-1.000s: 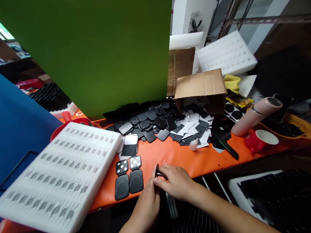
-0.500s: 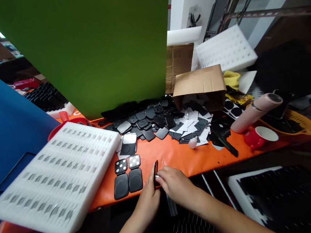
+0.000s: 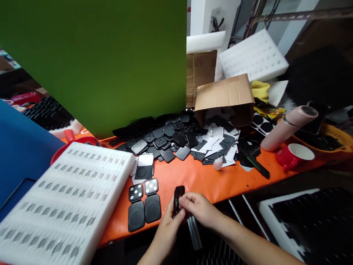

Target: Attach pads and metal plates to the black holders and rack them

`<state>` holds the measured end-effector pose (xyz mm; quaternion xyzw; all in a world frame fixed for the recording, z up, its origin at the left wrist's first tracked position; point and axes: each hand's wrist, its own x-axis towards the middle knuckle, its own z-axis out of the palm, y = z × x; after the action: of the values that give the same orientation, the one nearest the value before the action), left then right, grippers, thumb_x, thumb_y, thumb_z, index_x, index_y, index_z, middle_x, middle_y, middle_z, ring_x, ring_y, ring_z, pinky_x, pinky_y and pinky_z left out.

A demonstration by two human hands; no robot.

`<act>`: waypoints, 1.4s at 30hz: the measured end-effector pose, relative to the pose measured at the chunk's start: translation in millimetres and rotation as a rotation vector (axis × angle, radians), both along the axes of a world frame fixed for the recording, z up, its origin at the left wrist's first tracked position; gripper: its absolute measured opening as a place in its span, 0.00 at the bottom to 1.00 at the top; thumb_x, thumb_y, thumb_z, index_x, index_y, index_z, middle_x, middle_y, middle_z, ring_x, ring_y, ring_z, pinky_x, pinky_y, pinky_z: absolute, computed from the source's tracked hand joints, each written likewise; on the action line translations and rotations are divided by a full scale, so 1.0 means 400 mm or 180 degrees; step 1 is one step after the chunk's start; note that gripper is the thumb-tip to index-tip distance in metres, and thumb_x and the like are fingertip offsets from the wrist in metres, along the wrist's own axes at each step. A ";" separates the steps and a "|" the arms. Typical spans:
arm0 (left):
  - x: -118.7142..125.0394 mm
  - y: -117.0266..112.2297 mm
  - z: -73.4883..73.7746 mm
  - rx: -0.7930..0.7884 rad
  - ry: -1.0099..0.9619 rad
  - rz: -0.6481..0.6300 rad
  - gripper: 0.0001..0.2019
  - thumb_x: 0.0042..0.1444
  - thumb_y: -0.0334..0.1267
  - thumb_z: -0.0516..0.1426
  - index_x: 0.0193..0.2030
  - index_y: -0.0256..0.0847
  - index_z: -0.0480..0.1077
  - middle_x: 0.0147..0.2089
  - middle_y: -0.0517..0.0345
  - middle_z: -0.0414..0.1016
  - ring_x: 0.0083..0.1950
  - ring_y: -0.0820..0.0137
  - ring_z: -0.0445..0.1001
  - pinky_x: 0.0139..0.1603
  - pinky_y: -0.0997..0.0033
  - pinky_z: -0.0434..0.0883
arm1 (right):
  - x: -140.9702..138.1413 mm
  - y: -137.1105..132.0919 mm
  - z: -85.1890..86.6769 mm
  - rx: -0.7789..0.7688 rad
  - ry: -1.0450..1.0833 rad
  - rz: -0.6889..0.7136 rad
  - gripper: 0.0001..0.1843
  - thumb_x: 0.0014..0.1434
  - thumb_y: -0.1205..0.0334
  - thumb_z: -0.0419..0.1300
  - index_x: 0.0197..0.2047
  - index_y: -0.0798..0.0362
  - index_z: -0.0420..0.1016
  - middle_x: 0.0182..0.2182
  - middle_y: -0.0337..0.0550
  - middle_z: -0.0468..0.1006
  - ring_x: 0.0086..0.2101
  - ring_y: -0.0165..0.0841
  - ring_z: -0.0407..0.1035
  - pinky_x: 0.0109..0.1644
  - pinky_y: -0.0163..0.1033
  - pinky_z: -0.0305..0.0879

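Both hands meet at the front edge of the orange table (image 3: 199,178), gripping one small black square case (image 3: 178,197) held on edge. My left hand (image 3: 169,228) pinches its lower side. My right hand (image 3: 200,208) closes on it from the right. Just to the left lie two opened cases (image 3: 144,201) flat on the table, dotted lids up. A heap of black case parts (image 3: 167,139) and white backing papers (image 3: 217,143) lies farther back.
A white foam slotted tray (image 3: 62,204) covers the left. Green board (image 3: 96,61) and blue panel (image 3: 7,143) stand behind. A cardboard box (image 3: 226,99), pink roll (image 3: 287,129), red cup (image 3: 292,155) and small white bottle (image 3: 218,164) sit right. Metal rods (image 3: 194,232) lie under my hands.
The black case has turned more upright and risen slightly between my fingers. Both hands shifted a little toward me and to the right; the view tilted a bit.
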<state>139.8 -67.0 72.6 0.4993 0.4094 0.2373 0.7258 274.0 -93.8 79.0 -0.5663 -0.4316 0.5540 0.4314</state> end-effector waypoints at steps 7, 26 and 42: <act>0.004 0.015 0.029 -0.0032 0.0019 0.0249 0.15 0.47 0.36 0.55 0.43 0.37 0.68 0.40 0.54 0.73 0.45 0.61 0.68 0.48 0.67 0.62 | 0.017 -0.003 -0.008 -0.0417 0.0898 -0.0280 0.15 0.52 0.52 0.53 0.28 0.57 0.67 0.19 0.35 0.67 0.16 0.20 0.50 0.19 0.28 0.44; -0.030 -0.008 0.061 0.2069 0.1203 -0.0737 0.20 0.54 0.35 0.49 0.54 0.55 0.62 0.53 0.62 0.66 0.52 0.61 0.64 0.52 0.68 0.60 | 0.030 -0.032 -0.002 -0.0902 0.1448 -0.0153 0.17 0.51 0.49 0.54 0.27 0.56 0.64 0.20 0.33 0.61 0.16 0.18 0.47 0.17 0.27 0.36; 0.007 -0.002 0.017 0.1766 0.1300 -0.0303 0.15 0.58 0.41 0.45 0.47 0.39 0.65 0.42 0.51 0.73 0.42 0.64 0.71 0.42 0.68 0.66 | 0.017 -0.039 -0.037 -0.0711 0.1667 -0.0365 0.14 0.52 0.52 0.54 0.32 0.56 0.67 0.20 0.32 0.60 0.17 0.19 0.48 0.18 0.27 0.39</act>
<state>142.7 -67.9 79.4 0.7333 0.4424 0.2007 0.4757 280.8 -109.4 64.1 -0.4715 -0.2091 0.7001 0.4938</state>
